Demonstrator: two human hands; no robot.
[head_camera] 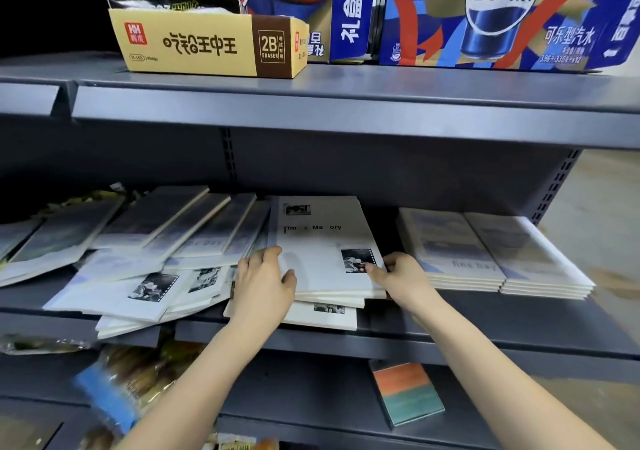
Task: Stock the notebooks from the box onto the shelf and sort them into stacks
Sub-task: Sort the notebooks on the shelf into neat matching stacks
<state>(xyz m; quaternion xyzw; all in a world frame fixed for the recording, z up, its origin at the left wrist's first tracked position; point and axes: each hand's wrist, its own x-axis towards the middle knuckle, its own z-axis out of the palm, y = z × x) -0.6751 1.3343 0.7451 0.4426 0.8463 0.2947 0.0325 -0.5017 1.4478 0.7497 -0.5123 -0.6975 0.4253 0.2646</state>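
While both hands bracket the white stack [325,305] on the middle shelf [450,314], the grip reads as follows. The left hand [263,276] wraps the left edge of the top notebook [322,248], fingers curled along that edge and thumb lying on the cover. The right hand [398,276] pinches the near right corner, thumb pressed on the cover just beside the small printed photo, fingers tucked under and out of sight. I cannot tell whether either hand takes in only the top copy or a few below it. Under the grip the lower copies sit skewed, and the lowest juts toward the person past the shelf lip. Just left of the left hand lies a loose heap [138,293] of matching white notebooks, overlapping and askew. Right of the right hand, across a gap of bare shelf, stand two squared blue stacks [485,255]. Judgement on handling: thin soft covers, light, likely floppy if lifted by one corner, and smooth enough to slide on each other. Best hold is at opposite side edges, as now, with thumbs on top and fingers under. Squaring calls for light pushes on the edges, not a squeeze that bows the covers.
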